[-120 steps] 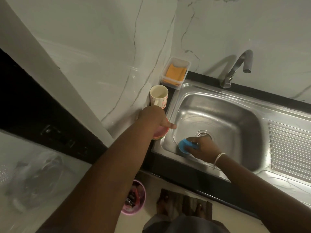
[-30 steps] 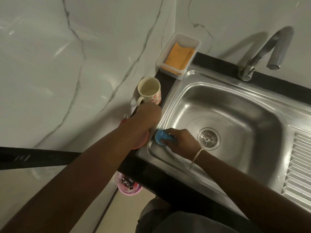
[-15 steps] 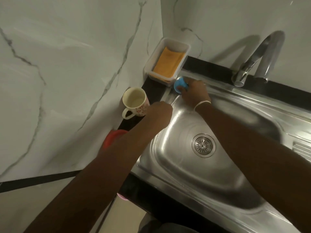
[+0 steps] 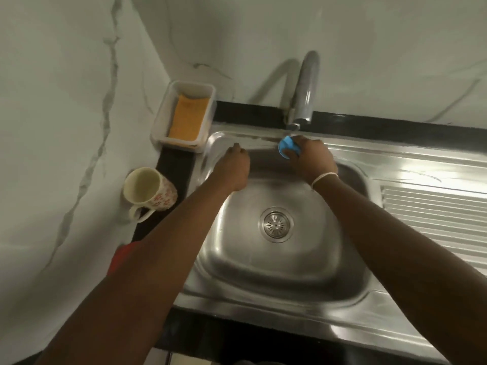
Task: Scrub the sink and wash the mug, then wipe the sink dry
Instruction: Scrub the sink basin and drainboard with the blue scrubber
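Note:
The steel sink (image 4: 350,291) fills the middle, with its drain (image 4: 276,224) in the basin floor. My right hand (image 4: 313,160) grips a blue scrubber (image 4: 287,146) and presses it on the sink's back rim, just below the tap. My left hand (image 4: 234,167) rests on the back-left corner of the rim, fingers loosely bent, holding nothing. A cream mug (image 4: 147,192) with red flowers stands on the black counter strip to the left of the sink, handle toward me.
A clear plastic tub (image 4: 184,88) with an orange cloth (image 4: 187,119) stands in the back-left corner. The grey tap (image 4: 305,88) arches over the back rim. A ribbed draining board (image 4: 434,214) lies right. A red object (image 4: 123,255) peeks out under my left forearm.
My right hand has slid the blue scrubber along the back rim from the left corner to below the tap. My left hand moved from the left rim to the back-left corner.

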{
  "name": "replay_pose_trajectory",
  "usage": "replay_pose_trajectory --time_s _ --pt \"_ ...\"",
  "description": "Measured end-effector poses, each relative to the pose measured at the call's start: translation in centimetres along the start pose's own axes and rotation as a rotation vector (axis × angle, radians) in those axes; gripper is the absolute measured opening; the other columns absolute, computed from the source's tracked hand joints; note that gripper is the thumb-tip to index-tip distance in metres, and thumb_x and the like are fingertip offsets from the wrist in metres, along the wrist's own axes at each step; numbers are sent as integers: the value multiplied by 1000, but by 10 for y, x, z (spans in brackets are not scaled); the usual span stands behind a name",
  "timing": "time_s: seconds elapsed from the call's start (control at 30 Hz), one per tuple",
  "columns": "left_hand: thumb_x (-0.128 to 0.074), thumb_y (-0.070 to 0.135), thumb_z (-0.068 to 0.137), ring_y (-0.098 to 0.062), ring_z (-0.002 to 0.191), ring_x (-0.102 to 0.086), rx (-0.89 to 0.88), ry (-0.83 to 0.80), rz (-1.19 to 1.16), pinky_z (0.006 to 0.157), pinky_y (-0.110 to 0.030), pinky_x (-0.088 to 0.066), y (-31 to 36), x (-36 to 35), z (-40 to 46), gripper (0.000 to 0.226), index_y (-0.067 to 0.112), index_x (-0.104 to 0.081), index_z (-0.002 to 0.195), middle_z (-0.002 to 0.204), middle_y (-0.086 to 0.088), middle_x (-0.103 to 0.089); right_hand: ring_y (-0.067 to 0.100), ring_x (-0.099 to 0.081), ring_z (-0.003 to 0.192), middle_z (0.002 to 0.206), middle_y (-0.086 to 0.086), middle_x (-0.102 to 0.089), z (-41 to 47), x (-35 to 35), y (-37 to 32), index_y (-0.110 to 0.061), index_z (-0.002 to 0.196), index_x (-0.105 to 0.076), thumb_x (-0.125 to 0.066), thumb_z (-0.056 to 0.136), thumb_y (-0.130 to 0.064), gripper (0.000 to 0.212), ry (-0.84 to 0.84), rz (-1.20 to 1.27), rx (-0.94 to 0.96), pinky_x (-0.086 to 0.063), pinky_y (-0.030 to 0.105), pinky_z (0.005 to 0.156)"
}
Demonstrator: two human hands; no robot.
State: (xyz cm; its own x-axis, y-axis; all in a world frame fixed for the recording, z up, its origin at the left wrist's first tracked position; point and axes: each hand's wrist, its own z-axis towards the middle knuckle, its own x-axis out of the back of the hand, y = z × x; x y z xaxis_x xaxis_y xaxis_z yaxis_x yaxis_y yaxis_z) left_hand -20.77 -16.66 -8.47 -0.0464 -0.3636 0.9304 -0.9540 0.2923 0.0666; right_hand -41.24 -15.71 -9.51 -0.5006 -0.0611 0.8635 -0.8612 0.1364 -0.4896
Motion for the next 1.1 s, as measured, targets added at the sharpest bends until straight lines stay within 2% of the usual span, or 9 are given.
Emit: replay_pose_trajectory --time_s 0.1,0.23,0.37,0.47,0.57,0.67,0.77,0.93,1.1 --pt "-73 23 77 -31 136 -39 -38 -16 -17 103 -48 -43 26 -1 18 79 3 -35 143 156 -12 -20 37 -65 104 115 15 -70 -18 24 42 -21 129 -62 -63 92 -46 44 81 15 -129 -51 40 88" --pt "-73 17 81 -30 143 -27 -69 -16 -119 110 -43 -37 58 0 29 83 3 -25 148 160 -14 -11 36 -65 107 117 17 -70 -35 66 106 -13 124 -67 -67 91 -36 40 169 28 -313 -50 37 89" --pt "-74 15 80 -33 136 -38 -36 60 -130 108 -41 -38 63 -1 35 78 2 -33 144 152 -18 -29 31 -66 105 113 15 -71 -41 93 145 -10 119 -70 -70 90 -30 35 243 58 -449 -43 25 84" --pt "-75 13 77 -31 128 -46 -31 83 -149 103 -42 -43 49 2 37 71 4 -40 137 141 -14 -41 31 -66 106 116 16 -70 -36 75 121 -8 122 -67 -68 92 -25 35 197 74 -379 -43 25 85" --pt "-76 12 76 -31 126 -48 33 119 -154 101 -40 -44 32 7 35 69 5 -43 136 139 -14 -44 30 -68 102 111 14 -72 -23 39 68 -13 124 -65 -67 93 -34 38 96 84 -211 -46 28 82" --pt "-76 10 77 -30 134 -41 89 137 -135 107 -37 -38 14 7 29 75 3 -37 142 146 -15 -39 32 -67 99 108 15 -71 -9 -3 7 -15 130 -59 -60 96 -37 40 -12 61 -9 -48 32 81" --pt "-71 9 81 -29 140 -33 108 152 -97 114 -36 -29 -3 8 20 76 3 -31 145 151 -16 -35 32 -68 99 111 14 -71 12 -31 -49 -17 130 -57 -58 96 -38 40 -60 73 114 -54 41 85" --pt "-58 7 91 -29 128 -47 206 252 -122 107 -35 -37 -17 16 6 54 1 -37 140 140 -17 -45 31 -68 102 111 11 -73 35 -53 -104 -17 123 -65 -59 95 -35 33 -96 135 170 -55 43 89" --pt "-64 4 85 -31 121 -52 156 176 -158 97 -35 -43 -13 36 9 50 2 -44 131 134 -17 -49 30 -67 102 112 11 -71 21 -26 -69 -19 123 -64 -60 94 -39 35 -104 87 114 -52 38 87"
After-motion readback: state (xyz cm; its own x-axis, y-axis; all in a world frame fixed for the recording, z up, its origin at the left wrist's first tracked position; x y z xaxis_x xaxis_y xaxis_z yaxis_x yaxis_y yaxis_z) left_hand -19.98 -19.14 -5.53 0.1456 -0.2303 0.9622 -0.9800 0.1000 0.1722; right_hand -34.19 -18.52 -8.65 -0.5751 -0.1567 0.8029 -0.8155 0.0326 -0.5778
